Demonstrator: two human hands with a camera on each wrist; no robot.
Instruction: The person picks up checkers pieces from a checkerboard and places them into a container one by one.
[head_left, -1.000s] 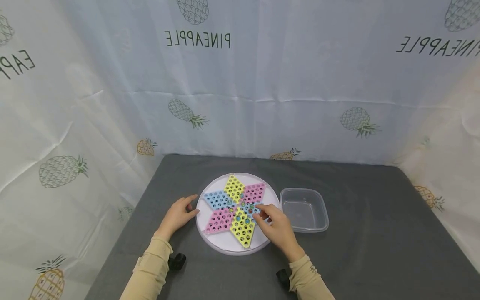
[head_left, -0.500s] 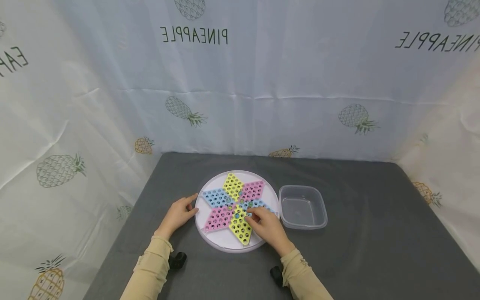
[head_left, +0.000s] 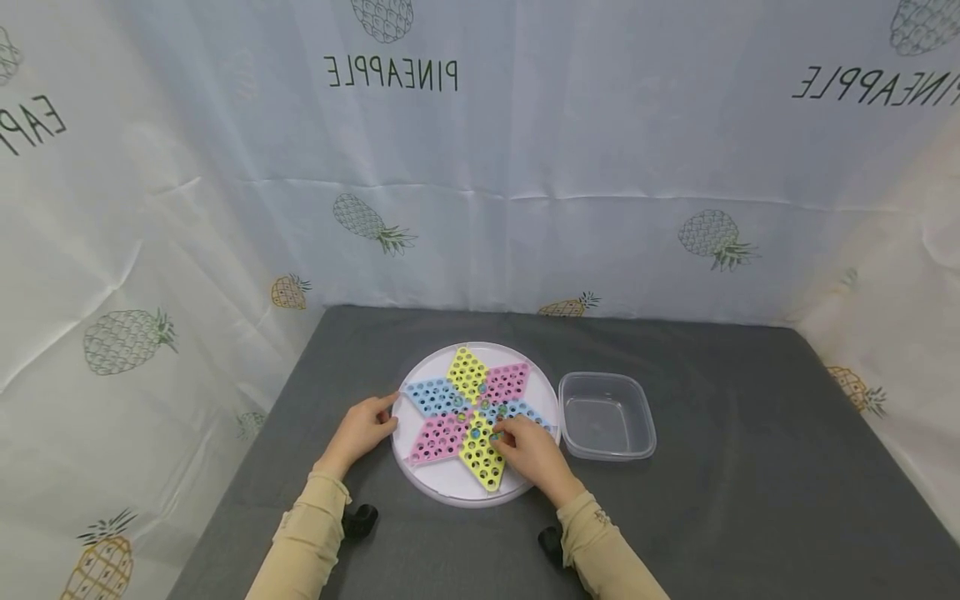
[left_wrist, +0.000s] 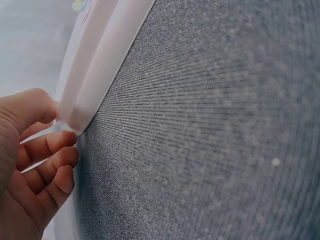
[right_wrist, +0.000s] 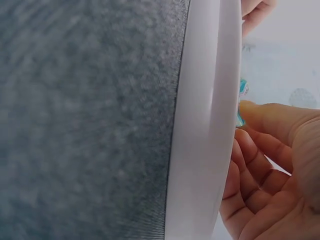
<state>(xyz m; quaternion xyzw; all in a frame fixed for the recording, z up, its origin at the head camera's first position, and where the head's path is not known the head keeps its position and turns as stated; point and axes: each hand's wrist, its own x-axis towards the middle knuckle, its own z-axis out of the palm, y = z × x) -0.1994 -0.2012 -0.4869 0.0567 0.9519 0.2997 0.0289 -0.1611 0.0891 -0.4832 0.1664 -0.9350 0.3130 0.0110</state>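
A round white Chinese checkers board [head_left: 435, 487] carries a star of pierced yellow, pink and blue points. Glass marbles sit around its centre, among them a blue marble [head_left: 476, 432] on the near yellow point. My right hand [head_left: 531, 452] reaches over the board's right side, and its thumb and index finger pinch a teal marble [right_wrist: 241, 119] low over that yellow point. At the left edge, my left hand [head_left: 363, 431] touches the rim with thumb and index fingertips. In the left wrist view its other fingers [left_wrist: 52, 162] are loosely bent beside the rim.
To the right of the board stands a clear plastic container [head_left: 606, 417], close against the rim. A dark grey cloth [head_left: 750, 467] covers the table. Behind and at both sides hangs a pale pineapple-print curtain [head_left: 525, 150].
My right hand has moved left and toward me, from the blue point to the near yellow point. My left hand stays at the rim, its fingers shifting slightly.
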